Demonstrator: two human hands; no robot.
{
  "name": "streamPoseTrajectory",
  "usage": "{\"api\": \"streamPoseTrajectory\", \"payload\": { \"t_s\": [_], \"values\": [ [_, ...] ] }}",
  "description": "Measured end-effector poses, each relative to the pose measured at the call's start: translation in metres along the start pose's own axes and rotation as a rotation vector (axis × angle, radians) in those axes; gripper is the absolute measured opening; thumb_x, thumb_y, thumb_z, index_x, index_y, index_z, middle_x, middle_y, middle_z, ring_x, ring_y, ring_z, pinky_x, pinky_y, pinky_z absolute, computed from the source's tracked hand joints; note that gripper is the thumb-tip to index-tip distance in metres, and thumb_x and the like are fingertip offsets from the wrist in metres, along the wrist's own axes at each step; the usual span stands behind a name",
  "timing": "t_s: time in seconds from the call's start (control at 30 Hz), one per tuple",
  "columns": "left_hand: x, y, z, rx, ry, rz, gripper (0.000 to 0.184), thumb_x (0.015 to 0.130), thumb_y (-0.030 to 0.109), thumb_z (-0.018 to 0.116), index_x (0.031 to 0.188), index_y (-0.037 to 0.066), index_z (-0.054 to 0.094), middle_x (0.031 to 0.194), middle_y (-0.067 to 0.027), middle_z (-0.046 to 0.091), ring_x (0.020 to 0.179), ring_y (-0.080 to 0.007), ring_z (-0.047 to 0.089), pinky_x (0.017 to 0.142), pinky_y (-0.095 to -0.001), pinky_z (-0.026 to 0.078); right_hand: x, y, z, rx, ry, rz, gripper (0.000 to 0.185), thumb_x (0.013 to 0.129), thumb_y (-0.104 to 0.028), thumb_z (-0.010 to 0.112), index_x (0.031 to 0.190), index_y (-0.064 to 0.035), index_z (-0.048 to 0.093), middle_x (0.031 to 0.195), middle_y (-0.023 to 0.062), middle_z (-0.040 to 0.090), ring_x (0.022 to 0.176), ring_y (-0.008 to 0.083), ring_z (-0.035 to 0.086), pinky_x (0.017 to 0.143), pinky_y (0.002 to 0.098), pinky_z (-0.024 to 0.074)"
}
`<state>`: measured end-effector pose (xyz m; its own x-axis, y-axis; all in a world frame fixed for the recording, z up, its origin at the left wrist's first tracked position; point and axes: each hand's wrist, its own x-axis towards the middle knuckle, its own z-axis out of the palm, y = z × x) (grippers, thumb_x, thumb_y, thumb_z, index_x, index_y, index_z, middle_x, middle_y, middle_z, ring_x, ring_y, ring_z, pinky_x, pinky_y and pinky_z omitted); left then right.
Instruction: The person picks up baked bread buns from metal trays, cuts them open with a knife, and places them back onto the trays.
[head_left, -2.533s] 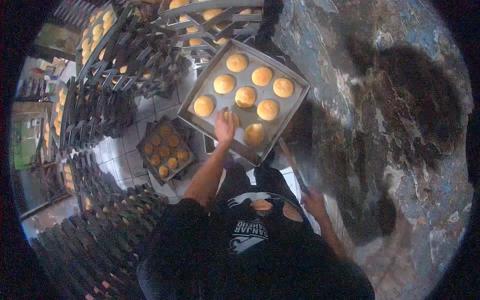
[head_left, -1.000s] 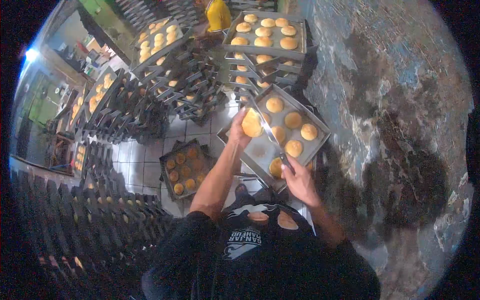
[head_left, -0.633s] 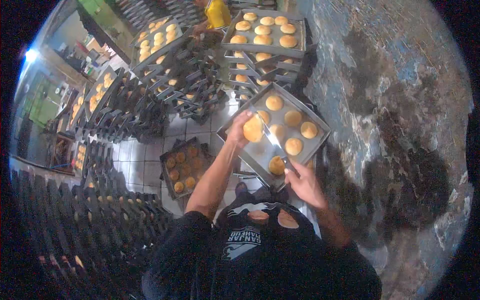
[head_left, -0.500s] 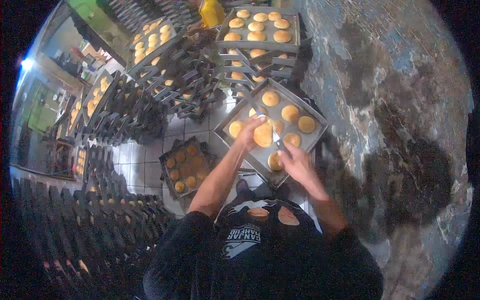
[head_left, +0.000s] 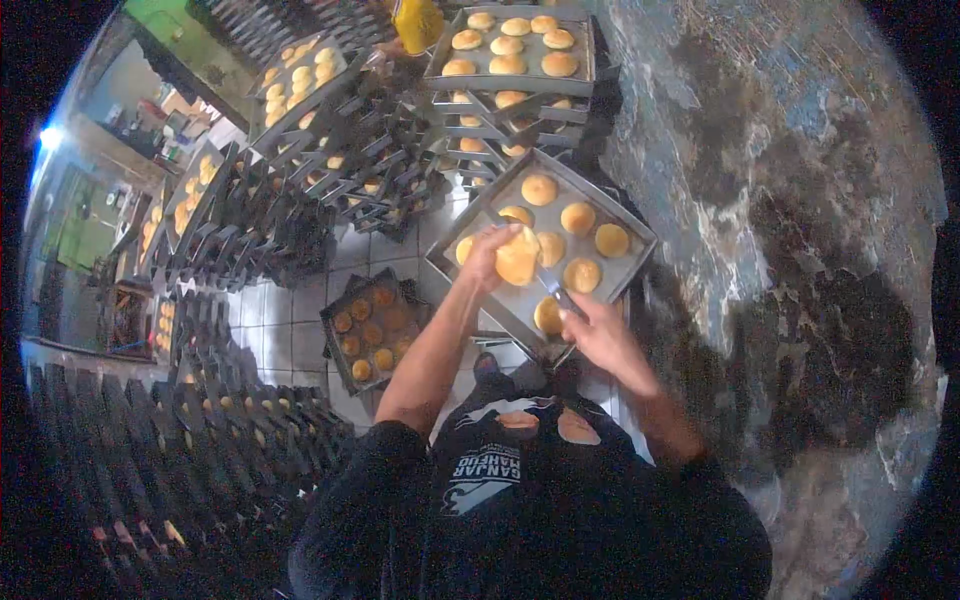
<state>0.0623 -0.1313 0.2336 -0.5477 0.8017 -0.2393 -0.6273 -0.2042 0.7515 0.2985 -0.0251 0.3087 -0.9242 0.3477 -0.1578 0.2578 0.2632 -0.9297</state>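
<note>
My left hand is closed around a round golden bun, which it holds up over a metal baking tray. In my right hand is a knife with a dark handle. Its blade meets the bun and is mostly hidden there; a bit of metal shows past the bun's far side, near my left fingers. Several whole buns lie on the tray around my hands, one bun close beside my right fingers.
Stacked trays of buns stand ahead, with more stacks to the left. A lower tray of browner buns sits near the tiled floor. A stained, rough surface runs along the right. Something yellow is at the top.
The bun in my left hand has shifted slightly left. My right hand has drawn back a little, and less of the blade shows beyond the bun.
</note>
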Motion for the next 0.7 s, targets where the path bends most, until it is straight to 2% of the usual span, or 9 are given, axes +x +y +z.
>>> {"api": "streamPoseTrajectory", "payload": {
  "t_s": [0.13,0.2,0.27,0.33,0.4,0.47,0.5,0.6,0.7],
  "values": [
    [-0.002,0.007,-0.020,-0.051,-0.027,0.027,0.024,0.090,0.021,0.069,0.103,0.000,0.065,0.091,-0.0113,0.071,0.079,-0.0225,0.071,0.072,-0.0363,0.060,-0.033,0.012,0.000,0.019,-0.072,0.036,0.037,0.099,-0.019,0.058,0.132,-0.0022,0.057,0.074,0.0075,0.064,0.066,0.0145,0.061,0.063,0.0329,0.0504],
    [-0.002,-0.013,-0.011,-0.029,0.031,-0.070,0.026,0.090,0.025,0.069,0.105,0.004,0.063,0.091,-0.0091,0.070,0.076,-0.0225,0.070,0.071,-0.0384,0.061,-0.024,0.021,0.012,0.065,-0.046,0.049,0.038,0.100,-0.019,0.057,0.134,-0.0035,0.057,0.072,0.0048,0.063,0.064,0.0133,0.060,0.061,0.0322,0.0498],
    [-0.004,-0.030,0.012,-0.067,0.125,-0.009,0.029,0.090,0.026,0.070,0.106,0.003,0.063,0.092,-0.0099,0.070,0.078,-0.0231,0.071,0.071,-0.0389,0.061,0.001,0.035,0.023,0.091,-0.015,0.065,0.036,0.099,-0.020,0.056,0.132,-0.0036,0.058,0.071,0.0061,0.063,0.063,0.0151,0.061,0.061,0.0329,0.0496],
    [0.002,-0.028,0.002,-0.060,0.088,-0.039,0.030,0.090,0.026,0.070,0.106,0.002,0.063,0.093,-0.0102,0.070,0.080,-0.0237,0.071,0.071,-0.0393,0.060,0.018,0.033,0.024,-0.020,-0.001,-0.024,0.035,0.099,-0.018,0.056,0.130,-0.0032,0.058,0.071,0.0081,0.064,0.064,0.0178,0.063,0.062,0.0337,0.0498],
    [0.006,-0.016,-0.012,-0.101,0.160,-0.071,0.028,0.090,0.025,0.069,0.106,0.003,0.063,0.092,-0.0097,0.070,0.078,-0.0239,0.071,0.071,-0.0385,0.060,0.003,0.041,0.019,0.049,-0.028,0.055,0.034,0.097,-0.018,0.057,0.127,-0.0020,0.059,0.076,0.0115,0.067,0.069,0.0217,0.066,0.067,0.0356,0.0515],
    [0.010,-0.011,-0.034,-0.113,0.159,-0.048,0.027,0.091,0.024,0.068,0.108,0.003,0.063,0.093,-0.0101,0.070,0.077,-0.0241,0.070,0.071,-0.0391,0.060,-0.024,0.028,0.008,-0.055,-0.079,0.133,0.039,0.096,-0.021,0.059,0.130,-0.0037,0.058,0.085,0.0134,0.070,0.077,0.0247,0.069,0.074,0.0373,0.0532],
    [0.007,-0.008,-0.038,-0.115,0.141,-0.006,0.027,0.091,0.024,0.068,0.108,0.004,0.062,0.094,-0.0101,0.070,0.079,-0.0243,0.070,0.073,-0.0399,0.060,-0.035,0.032,0.009,0.080,-0.073,0.092,0.044,0.094,-0.026,0.060,0.134,-0.0069,0.058,0.093,0.0151,0.072,0.084,0.0272,0.070,0.080,0.0385,0.0533],
    [0.010,-0.029,-0.046,-0.151,0.122,-0.033,0.027,0.091,0.026,0.067,0.109,0.007,0.059,0.094,-0.0092,0.068,0.085,-0.0241,0.069,0.077,-0.0412,0.059,-0.030,0.066,0.033,0.011,-0.042,0.192,0.048,0.094,-0.028,0.060,0.138,-0.0089,0.055,0.095,0.0152,0.072,0.086,0.0271,0.070,0.081,0.0384,0.0531],
    [0.007,-0.065,-0.029,-0.359,0.280,-0.127,0.027,0.091,0.028,0.068,0.109,0.009,0.059,0.093,-0.0070,0.067,0.085,-0.0236,0.069,0.076,-0.0414,0.058,0.017,0.085,0.070,0.028,0.010,0.227,0.046,0.095,-0.029,0.060,0.135,-0.0073,0.058,0.090,0.0147,0.070,0.083,0.0238,0.068,0.079,0.0385,0.0529]
  ]
}}
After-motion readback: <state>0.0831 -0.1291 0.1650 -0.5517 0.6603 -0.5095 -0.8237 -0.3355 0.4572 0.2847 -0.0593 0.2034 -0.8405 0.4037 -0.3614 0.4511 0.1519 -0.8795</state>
